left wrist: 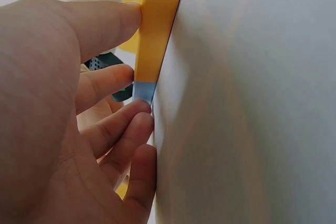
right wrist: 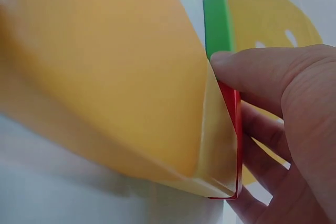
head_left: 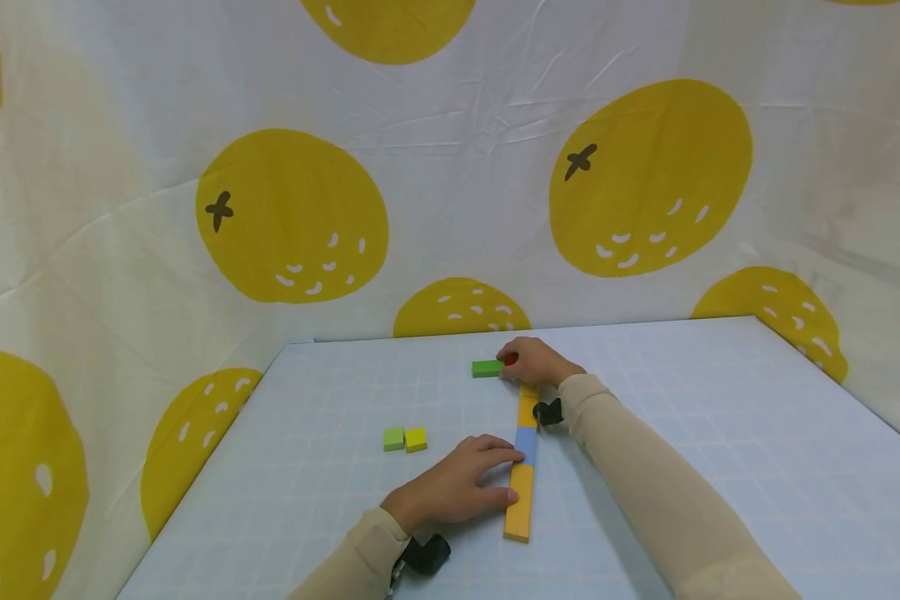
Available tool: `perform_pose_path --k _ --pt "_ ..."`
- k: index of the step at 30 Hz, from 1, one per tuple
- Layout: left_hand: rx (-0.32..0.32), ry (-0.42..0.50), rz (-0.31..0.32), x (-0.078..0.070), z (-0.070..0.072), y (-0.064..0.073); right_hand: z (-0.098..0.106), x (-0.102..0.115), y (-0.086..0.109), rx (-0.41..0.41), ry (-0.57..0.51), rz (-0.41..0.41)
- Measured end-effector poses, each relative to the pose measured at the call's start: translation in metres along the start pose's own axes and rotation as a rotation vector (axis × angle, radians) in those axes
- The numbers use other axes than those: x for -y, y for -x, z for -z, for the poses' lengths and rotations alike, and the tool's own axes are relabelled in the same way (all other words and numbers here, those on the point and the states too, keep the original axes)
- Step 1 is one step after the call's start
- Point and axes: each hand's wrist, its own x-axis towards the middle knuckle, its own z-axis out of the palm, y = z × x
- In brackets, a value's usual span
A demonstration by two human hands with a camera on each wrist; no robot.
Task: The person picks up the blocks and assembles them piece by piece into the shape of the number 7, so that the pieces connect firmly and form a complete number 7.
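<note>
A row of flat blocks runs away from me: a near orange block (head_left: 520, 512), a blue block (head_left: 525, 450) and a far orange block (head_left: 527, 407). Across its far end lie a red block (right wrist: 232, 111) and a green block (head_left: 485, 368), set end to end. My right hand (head_left: 540, 362) pinches the red block, thumb on the near side and fingers behind it; the hand covers most of it in the head view. My left hand (head_left: 461, 481) rests along the row's left side, with thumb (left wrist: 118, 22) at the near orange block and fingertips at the blue one.
Left of the row, a light green cube (head_left: 393, 439) and a yellow cube (head_left: 416, 440) sit side by side on the pale gridded table (head_left: 285, 500). A white sheet printed with yellow fruit (head_left: 292, 215) hangs around the table's back and sides.
</note>
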Motion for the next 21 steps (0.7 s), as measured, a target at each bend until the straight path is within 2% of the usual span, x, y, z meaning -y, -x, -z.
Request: perform_pose_path --k 9,14,21 --pt "0.008 -0.005 0.014 -0.001 0.000 -0.001 0.001 0.000 0.002 0.011 -0.028 -0.004" --pt "0.009 -0.006 0.034 -0.001 -0.001 -0.002 0.005 -0.005 0.004 -0.011 -0.051 0.002" --pt "0.000 -0.013 0.041 -0.002 -0.001 -0.001 0.010 -0.012 0.009 -0.061 -0.136 -0.067"
